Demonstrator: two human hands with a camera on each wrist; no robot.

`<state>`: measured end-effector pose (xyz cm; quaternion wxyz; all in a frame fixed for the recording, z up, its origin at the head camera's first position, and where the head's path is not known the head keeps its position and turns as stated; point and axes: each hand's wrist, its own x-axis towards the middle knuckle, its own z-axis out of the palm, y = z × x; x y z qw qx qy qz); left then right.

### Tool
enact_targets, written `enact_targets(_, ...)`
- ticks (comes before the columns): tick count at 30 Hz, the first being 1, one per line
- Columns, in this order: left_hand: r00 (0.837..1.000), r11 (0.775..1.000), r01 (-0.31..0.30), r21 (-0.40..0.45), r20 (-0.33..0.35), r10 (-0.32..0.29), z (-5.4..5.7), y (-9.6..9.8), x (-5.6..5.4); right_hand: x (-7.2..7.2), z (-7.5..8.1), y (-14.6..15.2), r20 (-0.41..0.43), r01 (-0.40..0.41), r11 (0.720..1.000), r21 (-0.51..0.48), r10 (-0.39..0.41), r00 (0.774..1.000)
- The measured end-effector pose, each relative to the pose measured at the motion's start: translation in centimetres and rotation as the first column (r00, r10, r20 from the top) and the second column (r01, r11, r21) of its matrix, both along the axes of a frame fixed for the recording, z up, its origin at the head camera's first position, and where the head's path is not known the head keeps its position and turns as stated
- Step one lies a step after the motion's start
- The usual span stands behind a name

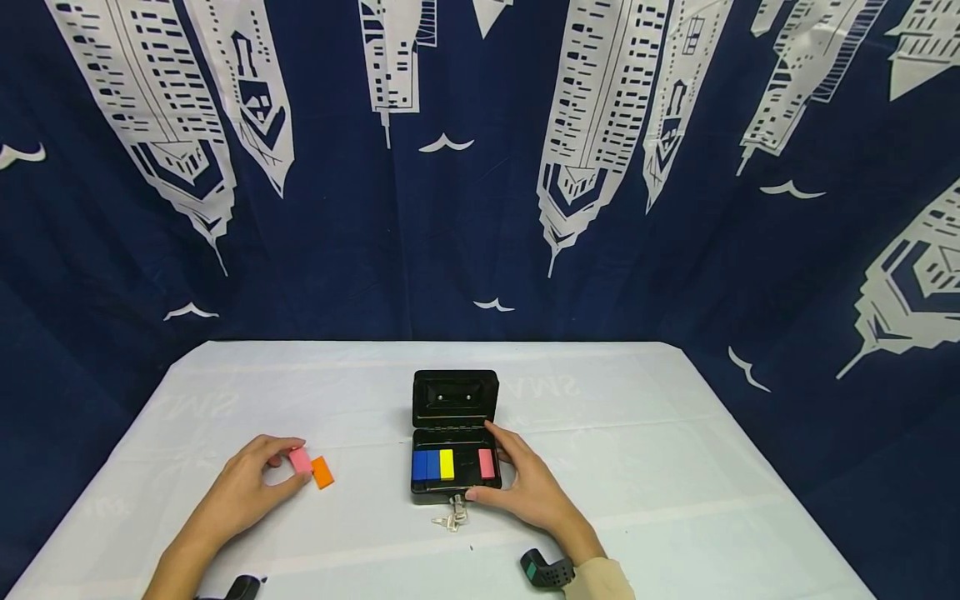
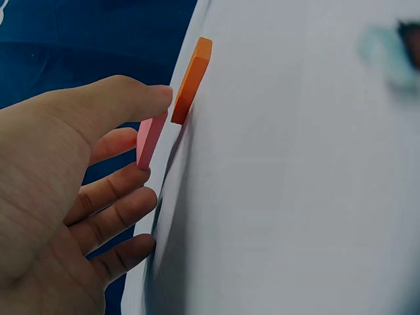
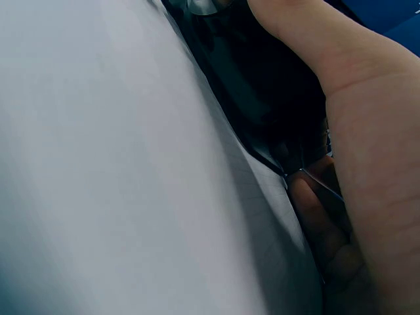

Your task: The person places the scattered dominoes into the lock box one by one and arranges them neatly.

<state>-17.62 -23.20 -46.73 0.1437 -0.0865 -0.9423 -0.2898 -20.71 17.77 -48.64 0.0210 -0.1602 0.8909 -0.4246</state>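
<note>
Between thumb and fingertips, my left hand (image 1: 251, 485) pinches a pink block (image 1: 300, 460) on the left of the table. An orange block (image 1: 322, 472) lies just right of it; the left wrist view shows this orange block (image 2: 192, 82) beyond the thumb tip. A black metal cash box (image 1: 465, 471) stands lid up near the middle. Inside are two blue blocks (image 1: 426, 465) and a yellow block (image 1: 447, 464) side by side at left, with another pink block (image 1: 486, 463) at right. My right hand (image 1: 528, 487) grips the box's right side, thumb at the front corner, fingers toward the hinge.
Keys (image 1: 452, 518) hang from the lock at the box's front. A white cloth (image 1: 360, 558) covers the table. Behind it hangs a dark blue curtain (image 1: 450, 233) with white building prints. A dark wrist strap (image 1: 551, 571) is on the right wrist.
</note>
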Motion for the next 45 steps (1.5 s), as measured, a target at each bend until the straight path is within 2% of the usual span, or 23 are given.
enact_targets(10,1.000,1.000,-0.015,0.012,0.002,0.014,0.1,0.6,-0.1,0.1,0.1,0.0,0.001,-0.005,1.000,-0.008,0.005,1.000)
enact_targets(17,1.000,1.000,0.001,0.022,-0.024,-0.001,0.2,1.0,-0.2,0.1,0.1,0.0,0.008,-0.003,1.000,-0.003,0.003,1.000)
enact_targets(26,1.000,1.000,0.007,0.010,0.017,-0.007,0.9,1.7,-0.2,-0.1,0.0,0.0,-0.001,-0.001,1.000,0.003,0.001,1.000)
enact_targets(37,0.999,0.999,0.037,0.015,-0.036,-0.036,1.8,1.8,-0.4,-0.1,-0.2,-0.1,0.000,-0.001,1.000,-0.004,0.001,1.000)
enact_targets(45,0.997,0.998,0.069,0.008,-0.015,-0.069,2.7,2.4,-0.5,0.0,-0.1,0.0,-0.018,0.004,1.000,0.007,-0.004,1.000)
